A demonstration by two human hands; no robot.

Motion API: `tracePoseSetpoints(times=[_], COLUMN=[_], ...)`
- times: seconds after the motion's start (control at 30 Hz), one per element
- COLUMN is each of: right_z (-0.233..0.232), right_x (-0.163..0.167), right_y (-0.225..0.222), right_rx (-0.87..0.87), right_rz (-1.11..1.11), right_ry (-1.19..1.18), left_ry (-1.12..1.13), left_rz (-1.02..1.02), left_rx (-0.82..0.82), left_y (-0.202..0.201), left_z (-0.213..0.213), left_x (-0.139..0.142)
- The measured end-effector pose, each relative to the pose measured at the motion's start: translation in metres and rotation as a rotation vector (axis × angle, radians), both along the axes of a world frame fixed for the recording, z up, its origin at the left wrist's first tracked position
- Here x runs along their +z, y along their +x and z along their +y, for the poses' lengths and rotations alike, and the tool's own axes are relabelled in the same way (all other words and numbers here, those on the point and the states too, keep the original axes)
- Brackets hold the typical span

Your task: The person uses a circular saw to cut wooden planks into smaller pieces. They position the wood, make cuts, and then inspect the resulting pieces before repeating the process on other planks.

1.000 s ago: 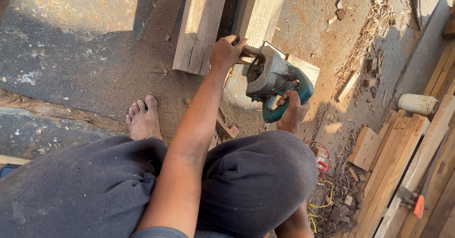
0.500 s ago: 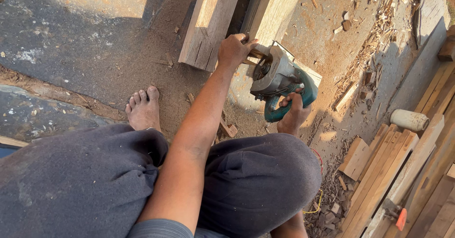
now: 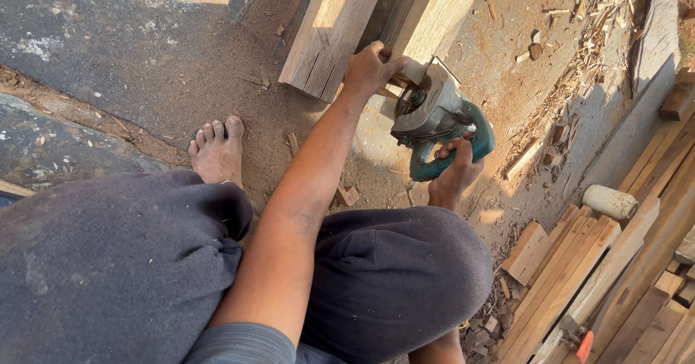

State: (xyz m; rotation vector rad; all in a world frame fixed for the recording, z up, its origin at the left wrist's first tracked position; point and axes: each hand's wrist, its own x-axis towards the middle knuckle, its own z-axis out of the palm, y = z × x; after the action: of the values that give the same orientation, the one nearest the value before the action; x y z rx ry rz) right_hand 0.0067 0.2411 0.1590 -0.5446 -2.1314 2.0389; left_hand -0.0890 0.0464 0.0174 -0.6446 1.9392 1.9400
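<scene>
Right hand [image 3: 452, 179] is clamping the teal rear handle of the circular saw [image 3: 434, 114]; left hand [image 3: 369, 67] is gripping its front knob; saw is sitting on the wooden beam [image 3: 434, 9] end; likely heavy, rigid, blade hazardous, needing both handles.

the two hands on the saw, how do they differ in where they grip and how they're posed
The left hand rests on the front knob of the circular saw, its arm stretched out long; the right hand wraps the teal rear handle, its arm mostly hidden behind the knee. The left hand lies against the wooden beam; the right hand sits clear of it, nearer the body. Both are bare and closed on the saw.
</scene>
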Motion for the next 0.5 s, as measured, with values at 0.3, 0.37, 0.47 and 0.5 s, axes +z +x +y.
tracePoseSetpoints(times=[0.3,0.37,0.47,0.5], right_z=[0.0013,0.0004,-0.0006,-0.0007], right_x=[0.0019,0.0028,0.0047,0.0053], right_y=[-0.0046,-0.005,-0.0057,-0.0064], right_rx=[0.005,0.008,0.009,0.007], right_rz=[-0.017,-0.017,-0.023,-0.025], right_ry=[-0.024,-0.027,-0.021,-0.017], left_ry=[0.086,0.103,0.142,0.14], left_rz=[0.073,0.071,0.042,0.044], left_rx=[0.025,0.017,0.025,0.021], left_y=[-0.0011,-0.0004,-0.0002,-0.0005], left_z=[0.0042,0.0042,0.0041,0.0041], left_x=[-0.0078,-0.0073,-0.0057,-0.0053])
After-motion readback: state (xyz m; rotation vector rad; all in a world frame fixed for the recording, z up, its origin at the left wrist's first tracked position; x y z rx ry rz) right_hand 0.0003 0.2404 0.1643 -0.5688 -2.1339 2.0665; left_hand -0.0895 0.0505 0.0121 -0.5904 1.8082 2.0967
